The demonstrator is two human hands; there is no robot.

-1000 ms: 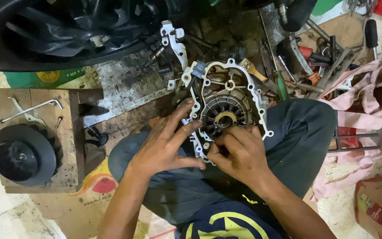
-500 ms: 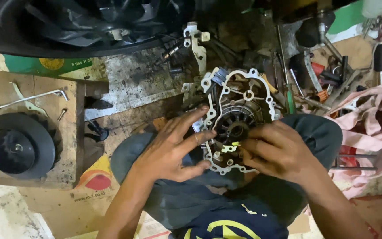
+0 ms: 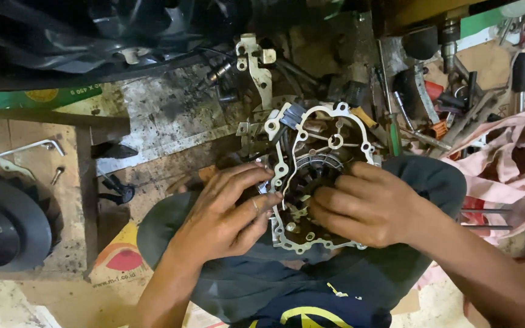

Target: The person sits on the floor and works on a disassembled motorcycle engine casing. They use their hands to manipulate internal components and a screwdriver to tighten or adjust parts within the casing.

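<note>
My left hand [image 3: 229, 212] grips the near-left edge of the engine cover [image 3: 317, 176], fingers curled over its pale gasket rim and thumb underneath, so it is closed on the cover. The cover lies tilted across my knees, open side up. My right hand [image 3: 366, 209] lies over the lower right of the cover, fingertips bent down into the dark coil ring [image 3: 320, 173] at its middle — whether they pinch anything there I cannot tell, the knuckles hide it.

To work well here, I judge the left hand should keep the cover steady against my leg while the right works with small, even pressure, so the thin gasket under my fingers does not tear or slide off its holes.

Past my fingertips lie tools [image 3: 432, 103] in a heap, hard to tell apart. Left of my left hand, a black round pulley [image 3: 7, 225] is cut off by the edge. Beyond my right wrist, a pink rag [image 3: 511, 164].
</note>
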